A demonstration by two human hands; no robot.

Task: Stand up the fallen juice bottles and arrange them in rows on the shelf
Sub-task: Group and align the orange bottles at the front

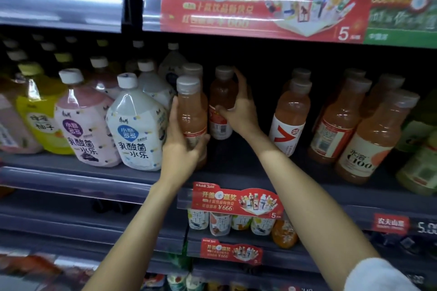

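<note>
On the middle shelf (pixel 241 172), my left hand (pixel 182 146) grips the lower body of an upright pink juice bottle (pixel 191 111) with a grey cap at the shelf's front. Just right of it and deeper in, my right hand (pixel 238 108) wraps a second upright juice bottle (pixel 221 92) from the right side, fingers up near its cap. Behind the front bottle another grey cap (pixel 192 69) shows. Further right stand more pink juice bottles: one with a red-and-white label (pixel 292 113), and a group (pixel 369 125) leaning slightly.
Left of my hands stand white, pink and yellow yoghurt-drink bottles (pixel 134 125). A red promotion sign (pixel 260 2) hangs from the shelf above, a smaller one (pixel 236 201) on this shelf's edge. Lower shelves hold tea bottles (pixel 220 222). A dark gap lies between the two juice groups.
</note>
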